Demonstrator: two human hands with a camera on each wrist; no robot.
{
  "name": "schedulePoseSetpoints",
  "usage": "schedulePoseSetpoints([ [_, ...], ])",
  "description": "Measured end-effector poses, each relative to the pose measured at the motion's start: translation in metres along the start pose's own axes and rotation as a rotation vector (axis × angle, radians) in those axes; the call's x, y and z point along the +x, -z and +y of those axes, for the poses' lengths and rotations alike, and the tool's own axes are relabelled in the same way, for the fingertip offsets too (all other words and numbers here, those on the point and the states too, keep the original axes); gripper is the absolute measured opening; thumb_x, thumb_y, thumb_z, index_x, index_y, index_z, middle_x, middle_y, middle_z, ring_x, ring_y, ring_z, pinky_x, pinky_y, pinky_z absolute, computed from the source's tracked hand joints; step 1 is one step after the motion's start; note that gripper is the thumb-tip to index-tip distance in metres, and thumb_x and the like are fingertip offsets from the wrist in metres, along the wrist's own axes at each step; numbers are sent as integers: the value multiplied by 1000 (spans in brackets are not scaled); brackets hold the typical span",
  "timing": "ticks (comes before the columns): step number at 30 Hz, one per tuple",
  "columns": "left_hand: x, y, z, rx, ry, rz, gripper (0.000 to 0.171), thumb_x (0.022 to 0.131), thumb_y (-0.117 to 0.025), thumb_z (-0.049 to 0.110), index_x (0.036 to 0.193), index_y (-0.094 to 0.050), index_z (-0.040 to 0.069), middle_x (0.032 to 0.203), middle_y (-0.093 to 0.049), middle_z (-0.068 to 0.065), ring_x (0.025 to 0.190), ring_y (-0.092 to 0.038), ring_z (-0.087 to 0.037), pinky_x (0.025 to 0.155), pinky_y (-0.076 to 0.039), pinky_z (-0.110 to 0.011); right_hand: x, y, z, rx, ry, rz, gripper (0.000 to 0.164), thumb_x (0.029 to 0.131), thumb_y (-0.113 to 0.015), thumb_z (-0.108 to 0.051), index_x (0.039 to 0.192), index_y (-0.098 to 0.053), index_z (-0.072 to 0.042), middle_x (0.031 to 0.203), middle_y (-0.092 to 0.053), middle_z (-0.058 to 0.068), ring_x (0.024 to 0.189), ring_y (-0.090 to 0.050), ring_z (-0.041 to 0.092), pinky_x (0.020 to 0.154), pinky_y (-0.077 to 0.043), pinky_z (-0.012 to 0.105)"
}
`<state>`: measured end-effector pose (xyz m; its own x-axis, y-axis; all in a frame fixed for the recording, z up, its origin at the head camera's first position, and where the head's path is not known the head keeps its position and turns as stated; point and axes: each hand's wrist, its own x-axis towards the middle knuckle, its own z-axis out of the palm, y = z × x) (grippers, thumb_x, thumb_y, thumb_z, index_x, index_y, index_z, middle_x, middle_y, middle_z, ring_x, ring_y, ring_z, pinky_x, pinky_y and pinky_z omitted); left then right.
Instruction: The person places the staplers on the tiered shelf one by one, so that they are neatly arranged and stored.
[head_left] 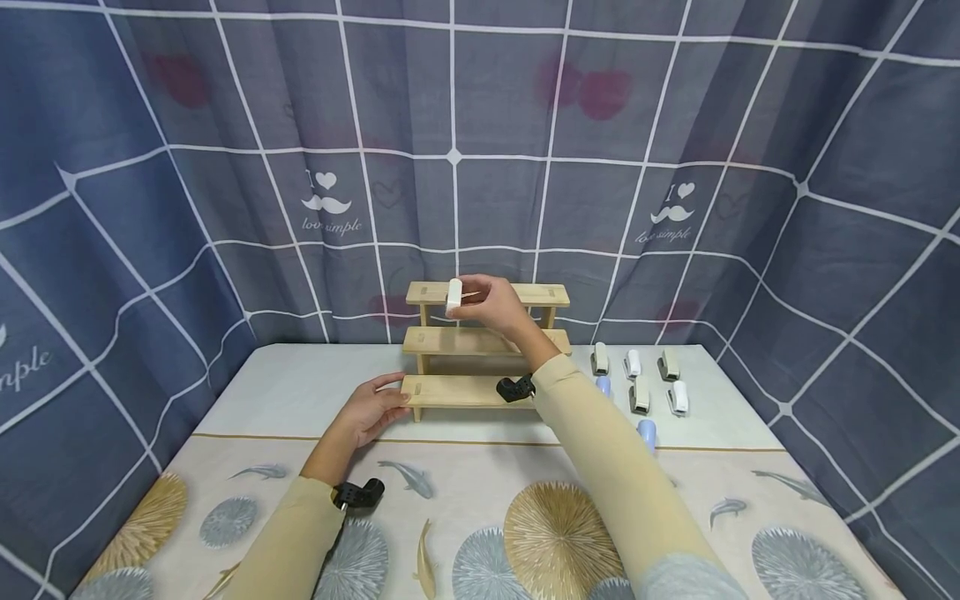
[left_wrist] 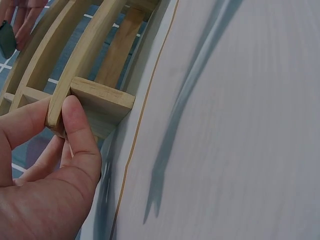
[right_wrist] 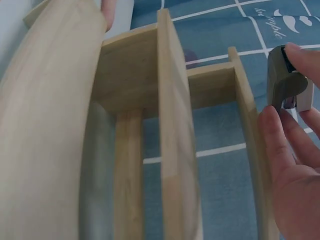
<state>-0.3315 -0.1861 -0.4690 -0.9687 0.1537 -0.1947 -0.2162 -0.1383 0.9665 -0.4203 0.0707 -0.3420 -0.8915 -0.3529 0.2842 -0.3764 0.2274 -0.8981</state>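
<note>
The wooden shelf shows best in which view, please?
The head view: all three tiers of the wooden shelf show, partly behind the right arm. Left wrist: cropped, one end pinched by the left hand. Right wrist: close, cropped boards.

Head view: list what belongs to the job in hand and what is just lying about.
Belongs to the job:
wooden three-tier rack, its lowest shelf pinched by the left hand
small stapler-like item, held by the right hand
similar items right of the rack, probably

Just about, apparently only surroundings:
patterned tablecloth
grid-pattern curtain
</note>
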Motion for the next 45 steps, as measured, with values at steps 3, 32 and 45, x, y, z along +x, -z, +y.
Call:
schedulePoseSetpoints([
  [3, 0, 0, 0, 1, -1, -3, 68, 95, -62, -8, 156, -33, -4, 105, -67, -8, 82, -70, -11, 75, -63, -21, 7, -1, -2, -17, 7, -10, 69, 78, -89, -13, 141, -61, -9, 124, -71, 12, 113, -71, 27, 91, -62, 38],
  [32, 1, 0, -1, -3, 1, -5, 68, 95, -62, -8, 156, -32, -4, 103, -66, -8, 81, -70, -11, 74, -62, -20, 51, -10, -9, -138, -77, 16, 70, 82, -86, -9, 143, -55, 0, 131, -69, 17, 122, -65, 28, 105, -56, 40],
  [45, 2, 2, -1, 5, 9, 9, 67, 96, -62, -8, 156, -33, -2, 105, -66, -8, 81, -70, -10, 74, -62, -20, 55, -11, -3, -143, -106, 23, 70, 81, -87, -12, 143, -56, -2, 133, -68, 13, 123, -65, 26, 103, -57, 38],
])
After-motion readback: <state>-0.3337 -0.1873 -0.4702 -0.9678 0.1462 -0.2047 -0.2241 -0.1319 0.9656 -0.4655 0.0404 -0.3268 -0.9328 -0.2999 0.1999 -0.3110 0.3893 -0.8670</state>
